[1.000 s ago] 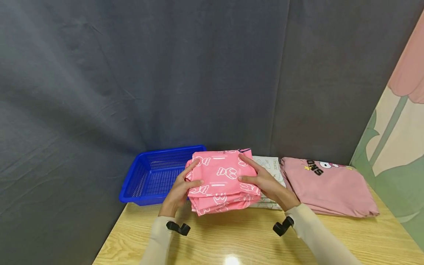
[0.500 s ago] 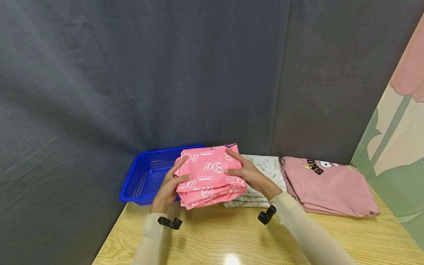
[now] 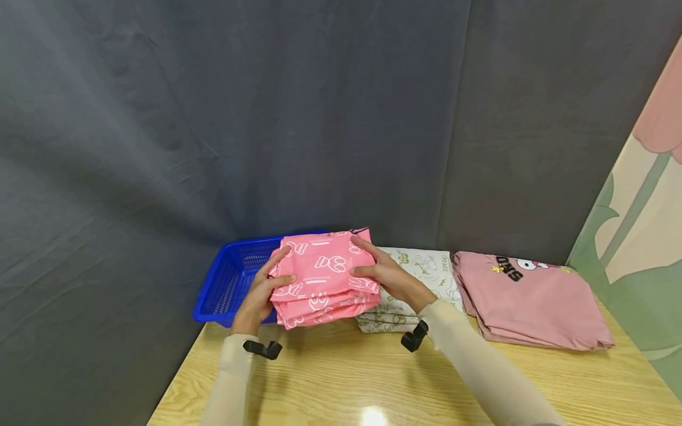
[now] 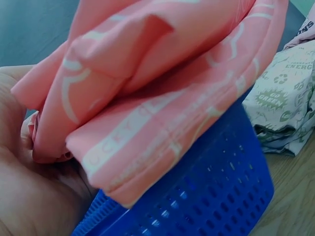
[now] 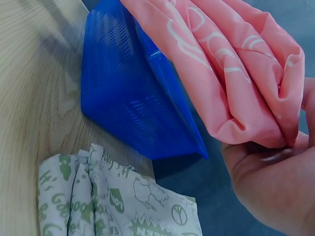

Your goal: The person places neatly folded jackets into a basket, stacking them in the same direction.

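Observation:
Between both hands is a folded pink cloth (image 3: 319,278) with white cartoon outlines, several layers thick. My left hand (image 3: 261,293) grips its left side, thumb and fingers spread over the top face. On the right side, my right hand (image 3: 391,275) holds it in the same way. The blue plastic basket (image 3: 213,296) lies behind and below the bundle, which overlaps its right part in the head view. In the left wrist view the bundle's lower fold (image 4: 142,132) hangs over the basket rim. The right wrist view shows the bundle raised above the basket wall (image 5: 118,64).
A white folded cloth with green print (image 3: 426,278) lies right of the basket. Farther right is a folded dusty-pink cloth (image 3: 538,307) with a cartoon print. All stand on a wooden table (image 3: 341,378), with a dark grey curtain (image 3: 341,118) behind.
Both hands have carried the pink bundle left and slightly back, over the basket. More of the white printed cloth now shows to its right.

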Tool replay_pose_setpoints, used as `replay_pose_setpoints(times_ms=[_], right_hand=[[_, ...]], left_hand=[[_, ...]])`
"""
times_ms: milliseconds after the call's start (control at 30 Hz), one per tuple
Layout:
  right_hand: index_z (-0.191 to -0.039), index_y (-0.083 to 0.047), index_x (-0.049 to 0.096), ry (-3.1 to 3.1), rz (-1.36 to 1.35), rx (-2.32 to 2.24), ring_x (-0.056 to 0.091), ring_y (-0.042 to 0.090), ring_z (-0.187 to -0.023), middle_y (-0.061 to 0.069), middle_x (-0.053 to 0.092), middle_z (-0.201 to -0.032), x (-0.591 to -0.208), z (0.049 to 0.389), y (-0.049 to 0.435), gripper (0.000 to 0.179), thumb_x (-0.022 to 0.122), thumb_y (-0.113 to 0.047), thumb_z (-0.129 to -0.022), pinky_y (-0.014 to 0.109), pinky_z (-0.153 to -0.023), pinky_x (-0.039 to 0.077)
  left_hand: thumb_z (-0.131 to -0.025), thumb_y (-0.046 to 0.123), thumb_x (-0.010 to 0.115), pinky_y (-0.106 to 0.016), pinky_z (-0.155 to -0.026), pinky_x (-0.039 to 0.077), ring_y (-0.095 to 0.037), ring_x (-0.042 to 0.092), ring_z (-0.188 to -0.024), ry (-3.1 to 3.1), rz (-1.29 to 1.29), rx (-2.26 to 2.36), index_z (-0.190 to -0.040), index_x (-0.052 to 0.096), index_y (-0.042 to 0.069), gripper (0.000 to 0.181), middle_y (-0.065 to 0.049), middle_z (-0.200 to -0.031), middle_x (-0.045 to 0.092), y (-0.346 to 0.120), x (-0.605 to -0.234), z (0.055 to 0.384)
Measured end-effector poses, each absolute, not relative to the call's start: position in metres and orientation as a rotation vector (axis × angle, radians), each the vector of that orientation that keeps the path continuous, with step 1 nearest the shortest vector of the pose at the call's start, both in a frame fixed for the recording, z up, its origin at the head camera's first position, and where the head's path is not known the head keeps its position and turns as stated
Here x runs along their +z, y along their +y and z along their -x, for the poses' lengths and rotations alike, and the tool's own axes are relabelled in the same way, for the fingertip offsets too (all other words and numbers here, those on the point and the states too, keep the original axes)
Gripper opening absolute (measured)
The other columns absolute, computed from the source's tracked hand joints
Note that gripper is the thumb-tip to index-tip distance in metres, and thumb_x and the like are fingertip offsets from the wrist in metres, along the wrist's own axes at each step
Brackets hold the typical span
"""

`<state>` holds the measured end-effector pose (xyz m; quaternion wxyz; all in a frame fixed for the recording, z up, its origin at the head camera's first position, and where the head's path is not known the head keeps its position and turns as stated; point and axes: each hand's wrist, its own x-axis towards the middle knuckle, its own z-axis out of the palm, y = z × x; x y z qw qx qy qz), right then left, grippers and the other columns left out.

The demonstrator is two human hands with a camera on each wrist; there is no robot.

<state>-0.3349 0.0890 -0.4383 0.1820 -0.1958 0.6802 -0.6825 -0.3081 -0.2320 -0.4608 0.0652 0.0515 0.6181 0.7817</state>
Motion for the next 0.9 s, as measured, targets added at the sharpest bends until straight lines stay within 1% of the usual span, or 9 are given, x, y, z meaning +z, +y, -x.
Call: replay_pose_setpoints(times_ms=[100,200,333,400,500,567,633,700,900], right_hand=[[-0.17,-0.028,0.028,1.905,0.552,-1.939,0.036,0.034,-0.156,0.004,0.017,-0.179,-0.436,0.337,0.083,0.086,0.069,-0.005,-0.098,0.029,-0.103,0.054],[-0.169,-0.027,0.031,1.935,0.536,-1.939,0.04,0.033,-0.154,0.007,0.022,-0.177,-0.433,0.339,0.076,0.084,0.07,-0.005,-0.098,0.028,-0.101,0.054],[-0.168,-0.025,0.034,1.998,0.522,-1.927,0.043,0.033,-0.151,0.01,0.024,-0.175,-0.431,0.341,0.066,0.081,0.071,-0.008,-0.098,0.032,-0.104,0.052],[-0.168,-0.024,0.034,2.015,0.515,-1.925,0.045,0.032,-0.149,0.011,0.025,-0.175,-0.43,0.342,0.062,0.08,0.071,-0.009,-0.098,0.033,-0.105,0.051],[-0.167,-0.024,0.036,2.028,0.499,-1.927,0.051,0.031,-0.141,0.013,0.03,-0.172,-0.43,0.344,0.055,0.079,0.071,-0.008,-0.098,0.034,-0.101,0.052],[-0.166,-0.021,0.038,2.04,0.494,-1.937,0.054,0.03,-0.134,0.015,0.034,-0.169,-0.43,0.345,0.05,0.077,0.07,-0.008,-0.097,0.032,-0.097,0.053],[-0.165,-0.018,0.039,2.038,0.491,-1.958,0.055,0.029,-0.131,0.017,0.036,-0.168,-0.43,0.347,0.046,0.076,0.069,-0.006,-0.097,0.03,-0.094,0.053],[-0.164,-0.015,0.04,2.036,0.484,-1.976,0.054,0.028,-0.131,0.018,0.038,-0.167,-0.431,0.349,0.043,0.074,0.068,-0.005,-0.096,0.029,-0.093,0.053],[-0.164,-0.015,0.042,2.02,0.445,-2.009,0.051,0.031,-0.137,0.018,0.037,-0.169,-0.43,0.351,0.032,0.075,0.067,-0.002,-0.094,0.029,-0.095,0.051]], left_hand=[[-0.094,-0.005,0.064,-0.034,-0.084,0.065,-0.023,0.063,-0.117,1.883,-0.143,2.352,-0.166,0.04,0.028,0.082,-0.016,-0.158,0.038,-0.237,-0.459,0.31],[-0.094,-0.005,0.064,-0.033,-0.085,0.064,-0.026,0.058,-0.123,1.913,-0.124,2.361,-0.166,0.041,0.027,0.082,-0.012,-0.163,0.034,-0.242,-0.458,0.313],[-0.094,-0.006,0.065,-0.029,-0.089,0.062,-0.026,0.05,-0.13,1.946,-0.076,2.401,-0.164,0.044,0.026,0.081,-0.005,-0.169,0.03,-0.248,-0.458,0.317],[-0.094,-0.007,0.066,-0.028,-0.089,0.061,-0.024,0.05,-0.129,1.951,-0.046,2.424,-0.164,0.045,0.025,0.079,-0.003,-0.169,0.031,-0.251,-0.458,0.32],[-0.095,-0.006,0.066,-0.027,-0.088,0.061,-0.02,0.057,-0.123,1.954,-0.011,2.458,-0.162,0.047,0.022,0.075,-0.003,-0.166,0.036,-0.255,-0.459,0.322],[-0.096,-0.005,0.066,-0.026,-0.084,0.062,-0.017,0.064,-0.114,1.96,0.02,2.476,-0.161,0.049,0.02,0.072,-0.005,-0.16,0.041,-0.258,-0.459,0.323],[-0.097,-0.005,0.067,-0.025,-0.08,0.062,-0.014,0.068,-0.105,1.973,0.036,2.489,-0.16,0.05,0.018,0.069,-0.007,-0.155,0.045,-0.261,-0.459,0.324],[-0.098,-0.005,0.067,-0.024,-0.077,0.062,-0.012,0.069,-0.1,2.005,0.04,2.48,-0.16,0.05,0.017,0.068,-0.006,-0.152,0.047,-0.264,-0.459,0.324],[-0.097,0.0,0.072,-0.022,-0.079,0.061,-0.009,0.069,-0.1,2.15,0.106,2.427,-0.152,0.06,0.014,0.058,-0.005,-0.145,0.056,-0.272,-0.458,0.328]])
